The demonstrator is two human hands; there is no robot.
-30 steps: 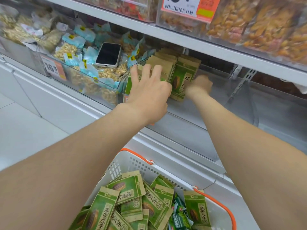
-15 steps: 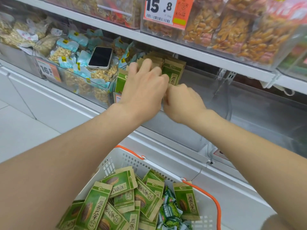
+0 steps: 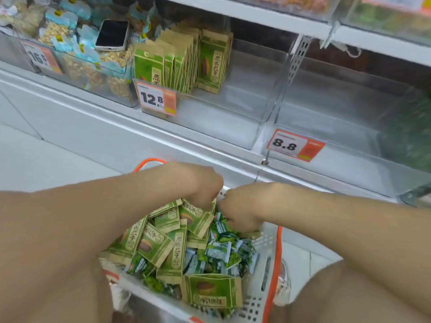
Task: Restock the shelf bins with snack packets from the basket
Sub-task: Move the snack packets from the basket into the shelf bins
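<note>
Left hand (image 3: 205, 185) and right hand (image 3: 242, 206) dig into the basket (image 3: 258, 301), their grip hidden from view, so a hasty grab could drag small packets (image 3: 219, 250) into the bin (image 3: 210, 122) with green packets (image 3: 151, 243).

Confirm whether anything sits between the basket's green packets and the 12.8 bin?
Nothing visible does. The left hand and right hand are down in the basket among the green packets. The 12.8 bin above has bare floor right of its standing packets. The phone lies in the neighbouring bin, aside.
</note>
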